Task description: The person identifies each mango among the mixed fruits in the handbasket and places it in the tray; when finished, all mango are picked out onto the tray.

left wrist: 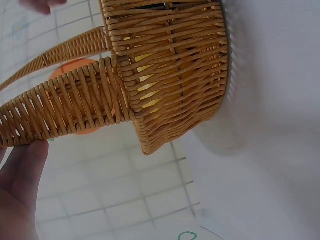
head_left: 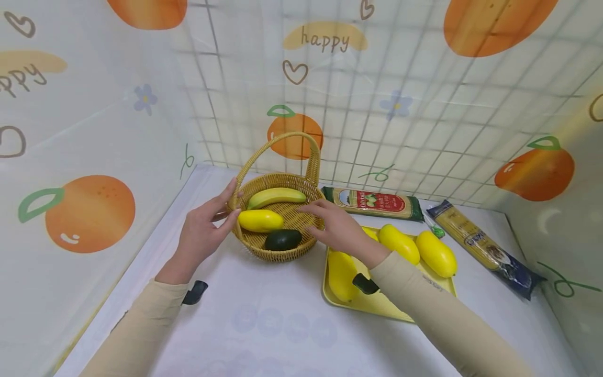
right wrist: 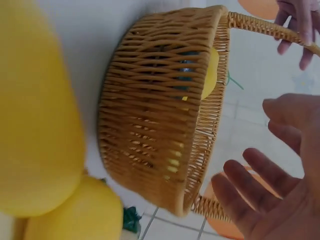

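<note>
A woven wicker basket (head_left: 278, 255) with a tall arched handle (head_left: 313, 162) stands toward the back of the table. Inside it lie a banana (head_left: 277, 196), a yellow mango-like fruit (head_left: 260, 221) and a dark green avocado (head_left: 283, 240). My left hand (head_left: 203, 226) holds the handle's left side, thumb on the near face and fingers behind; the left wrist view shows its fingers (left wrist: 31, 167) against the wicker. Over the basket's right rim hovers my right hand (head_left: 336, 228), fingers spread and loosely bent. In the right wrist view that hand (right wrist: 280, 200) holds nothing.
Right of the basket, a yellow tray (head_left: 391, 310) carries several yellow mango-like fruits (head_left: 436, 254), partly under my right forearm. Behind it lies a green-ended pasta pack (head_left: 377, 203). A blue-ended pasta pack (head_left: 487, 248) lies farther right. Printed curtains enclose the back and sides.
</note>
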`<state>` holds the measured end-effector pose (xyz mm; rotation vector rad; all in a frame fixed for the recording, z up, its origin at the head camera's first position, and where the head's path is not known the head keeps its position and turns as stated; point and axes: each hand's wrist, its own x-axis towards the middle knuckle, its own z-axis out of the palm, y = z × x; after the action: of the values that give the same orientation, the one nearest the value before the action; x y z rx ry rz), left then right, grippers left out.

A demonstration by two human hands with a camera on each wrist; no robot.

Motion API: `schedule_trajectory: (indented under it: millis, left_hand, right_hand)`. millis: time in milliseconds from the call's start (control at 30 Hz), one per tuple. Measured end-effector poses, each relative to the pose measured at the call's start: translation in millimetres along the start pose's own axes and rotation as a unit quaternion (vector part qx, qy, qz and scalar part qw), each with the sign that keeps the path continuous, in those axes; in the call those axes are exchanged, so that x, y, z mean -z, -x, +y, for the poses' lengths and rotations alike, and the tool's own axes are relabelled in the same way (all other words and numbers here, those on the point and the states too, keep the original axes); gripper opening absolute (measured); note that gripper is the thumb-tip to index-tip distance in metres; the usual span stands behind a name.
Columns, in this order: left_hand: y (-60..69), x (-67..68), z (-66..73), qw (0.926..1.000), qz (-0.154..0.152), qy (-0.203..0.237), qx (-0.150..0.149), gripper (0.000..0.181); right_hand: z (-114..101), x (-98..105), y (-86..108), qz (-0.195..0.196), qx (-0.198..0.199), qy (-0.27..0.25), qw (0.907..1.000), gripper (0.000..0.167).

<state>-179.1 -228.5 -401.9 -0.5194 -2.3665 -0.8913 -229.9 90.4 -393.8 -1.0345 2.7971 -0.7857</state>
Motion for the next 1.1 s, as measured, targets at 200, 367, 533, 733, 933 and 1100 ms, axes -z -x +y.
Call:
schedule_trajectory:
  millis: [200, 367, 533, 733, 933, 1100]
  left_hand:
    - [0.9, 0.7, -0.3, 1.0000, 0.001, 0.000, 0.003, 0.075]
    - [0.2, 0.6, -0.2, 1.0000, 0.000, 0.004, 0.005, 0.075]
    - [0.1, 0.1, 1.3, 0.9999, -0.006, 0.004, 0.008, 0.075]
    - [-0.5, 0.6, 2.2, 0.9999, -0.010, 0.007, 0.005, 0.075]
    - [-1.8, 2.1, 1.5, 1.0000, -0.003, 0.006, -0.004, 0.075]
    - [-1.6, 1.4, 0.0, 1.0000, -0.003, 0.007, -0.003, 0.075]
  right_hand:
    - [-8, -12, -34.3, -0.053, 0.018, 0.003, 0.9984, 0.046]
    - [-14, -20, -58.1, -0.092, 0.056, 0.007, 0.9941, 0.048]
    - [-17, -27, -75.9, -0.132, 0.073, 0.005, 0.9886, 0.048]
    - [-16, -36, -89.6, -0.157, 0.079, -0.001, 0.9844, 0.047]
    - [-13, -40, -101.8, -0.172, 0.037, 0.029, 0.9839, 0.048]
    - [-15, -42, -109.9, -0.185, 0.013, 0.028, 0.9823, 0.049]
